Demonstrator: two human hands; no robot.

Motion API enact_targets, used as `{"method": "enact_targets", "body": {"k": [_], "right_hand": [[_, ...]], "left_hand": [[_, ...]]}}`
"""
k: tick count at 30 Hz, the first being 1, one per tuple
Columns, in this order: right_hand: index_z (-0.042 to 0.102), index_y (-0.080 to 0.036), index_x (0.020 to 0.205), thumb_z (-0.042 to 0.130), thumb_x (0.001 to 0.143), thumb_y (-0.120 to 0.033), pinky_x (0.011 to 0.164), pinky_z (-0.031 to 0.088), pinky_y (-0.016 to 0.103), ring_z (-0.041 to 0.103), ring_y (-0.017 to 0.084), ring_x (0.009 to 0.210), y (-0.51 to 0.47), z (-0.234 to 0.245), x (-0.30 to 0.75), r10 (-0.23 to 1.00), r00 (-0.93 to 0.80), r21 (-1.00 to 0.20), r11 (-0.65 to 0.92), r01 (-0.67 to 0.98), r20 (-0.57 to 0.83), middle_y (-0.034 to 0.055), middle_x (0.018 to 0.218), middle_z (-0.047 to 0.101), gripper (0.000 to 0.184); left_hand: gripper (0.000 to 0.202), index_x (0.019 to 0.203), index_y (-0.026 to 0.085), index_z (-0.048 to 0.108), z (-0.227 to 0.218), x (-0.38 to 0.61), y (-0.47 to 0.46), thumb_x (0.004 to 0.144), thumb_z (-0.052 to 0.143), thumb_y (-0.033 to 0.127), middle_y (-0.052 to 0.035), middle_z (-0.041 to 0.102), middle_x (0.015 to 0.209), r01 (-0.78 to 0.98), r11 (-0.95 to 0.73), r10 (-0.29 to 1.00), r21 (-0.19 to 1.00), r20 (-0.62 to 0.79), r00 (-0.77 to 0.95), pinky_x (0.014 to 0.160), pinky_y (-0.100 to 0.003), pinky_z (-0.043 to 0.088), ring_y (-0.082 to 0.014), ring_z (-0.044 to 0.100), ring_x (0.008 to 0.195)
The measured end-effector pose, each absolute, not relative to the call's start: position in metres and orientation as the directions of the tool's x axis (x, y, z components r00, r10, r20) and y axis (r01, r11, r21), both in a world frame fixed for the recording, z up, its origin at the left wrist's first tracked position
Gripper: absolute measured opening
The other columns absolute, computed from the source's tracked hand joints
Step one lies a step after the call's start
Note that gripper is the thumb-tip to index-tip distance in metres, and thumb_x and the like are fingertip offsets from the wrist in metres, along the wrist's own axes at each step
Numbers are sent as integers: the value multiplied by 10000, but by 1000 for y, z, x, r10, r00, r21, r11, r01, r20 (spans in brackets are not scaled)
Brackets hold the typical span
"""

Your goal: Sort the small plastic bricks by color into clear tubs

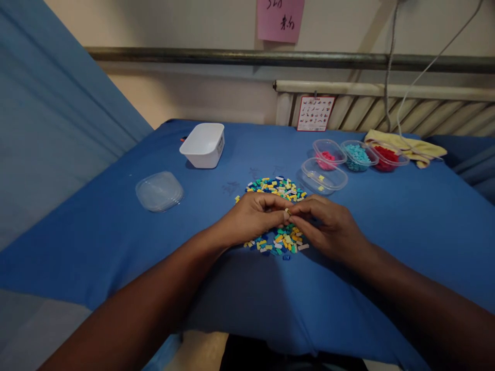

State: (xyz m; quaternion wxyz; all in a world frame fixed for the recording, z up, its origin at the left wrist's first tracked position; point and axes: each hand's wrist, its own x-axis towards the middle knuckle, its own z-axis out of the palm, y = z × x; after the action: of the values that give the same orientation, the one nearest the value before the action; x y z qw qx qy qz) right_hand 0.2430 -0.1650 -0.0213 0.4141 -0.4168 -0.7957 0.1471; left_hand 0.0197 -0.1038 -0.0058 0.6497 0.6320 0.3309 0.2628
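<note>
A pile of small bricks [276, 188] in yellow, white, green and blue lies on the blue tablecloth [406, 221]. My left hand [251, 216] and my right hand [328, 224] meet over the pile, fingertips pinched together on one small yellow brick [287, 212]. Both hands cover the middle of the pile. Just beyond the pile stands a clear tub [324, 176] with a few yellow bricks in it.
Three clear tubs hold pink [327, 157], light blue [358, 154] and red [386, 156] bricks at the back right. A white bin [203, 144] stands at the back left, a clear lid [159, 191] lies at the left. A yellow cloth [410, 147] and hanging cables are far right.
</note>
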Motion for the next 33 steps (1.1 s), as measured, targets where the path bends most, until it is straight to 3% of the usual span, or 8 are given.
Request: {"method": "enact_targets", "body": {"k": [4, 7, 12, 15, 19, 24, 28, 33], "right_hand": [[734, -276, 1101, 698, 1025, -218, 780, 596, 369, 739, 222, 887, -165, -22, 241, 802, -263, -617, 585, 526, 537, 45, 984, 782, 103], [750, -257, 1053, 733, 998, -236, 709, 575, 339, 717, 197, 813, -165, -26, 239, 851, -174, -726, 516, 456, 496, 34, 926, 771, 61], [777, -230, 981, 841, 936, -353, 685, 609, 325, 760, 190, 766, -163, -33, 233, 964, -90, -955, 261, 138, 250, 34, 899, 819, 146], [781, -225, 940, 916, 874, -406, 707, 624, 321, 771, 182, 756, -161, -30, 229, 989, -86, -992, 121, -43, 124, 29, 869, 830, 235], [796, -223, 922, 987, 795, -428, 733, 618, 315, 760, 167, 750, -160, -24, 229, 995, -104, -988, -17, -152, -1, 17, 833, 818, 307], [792, -223, 906, 1021, 743, -438, 731, 598, 305, 742, 157, 746, -158, -21, 230, 990, -108, -968, -113, -224, -91, 14, 815, 809, 354], [780, -220, 887, 1038, 703, -433, 696, 576, 297, 699, 144, 707, -157, -22, 229, 989, -95, -969, -127, -211, -109, 1, 779, 778, 382], [829, -213, 979, 985, 757, -436, 630, 518, 289, 628, 133, 661, -157, -22, 238, 996, -49, -992, -77, -99, -73, 2, 768, 742, 351]], "left_hand": [[295, 1102, 186, 850, -7, 21, -102, 826, 899, 277, -33, 804, 865, -7, 128, 783, 992, -97, 614, 738, -272, 581, -124, 711, 746], [228, 1036, 175, 849, -6, 21, -102, 825, 891, 249, -49, 819, 880, -7, 139, 787, 990, -106, 608, 749, -271, 587, -129, 730, 766], [85, 919, 160, 825, -4, 21, -103, 858, 834, 219, -51, 808, 839, 53, 95, 804, 994, -108, 585, 707, -250, 563, -121, 710, 724], [138, 982, 149, 816, -3, 22, -105, 890, 813, 251, -43, 793, 823, 78, 42, 806, 996, -79, 586, 692, -237, 552, -115, 696, 710], [202, 1092, 147, 812, -4, 22, -105, 942, 761, 272, -36, 780, 830, 85, -47, 803, 995, -13, 596, 715, -237, 555, -123, 707, 747], [193, 1100, 156, 799, -4, 21, -106, 978, 724, 285, -39, 781, 868, 78, -69, 766, 995, 2, 642, 739, -248, 563, -129, 717, 775], [242, 1118, 150, 791, -4, 21, -107, 962, 769, 334, -18, 737, 830, 84, -77, 753, 993, 3, 658, 679, -229, 513, -109, 645, 720], [160, 1023, 155, 789, 3, 9, -104, 988, 690, 276, 8, 674, 762, 215, -266, 761, 940, 68, 646, 614, -224, 429, -101, 561, 654]]}}
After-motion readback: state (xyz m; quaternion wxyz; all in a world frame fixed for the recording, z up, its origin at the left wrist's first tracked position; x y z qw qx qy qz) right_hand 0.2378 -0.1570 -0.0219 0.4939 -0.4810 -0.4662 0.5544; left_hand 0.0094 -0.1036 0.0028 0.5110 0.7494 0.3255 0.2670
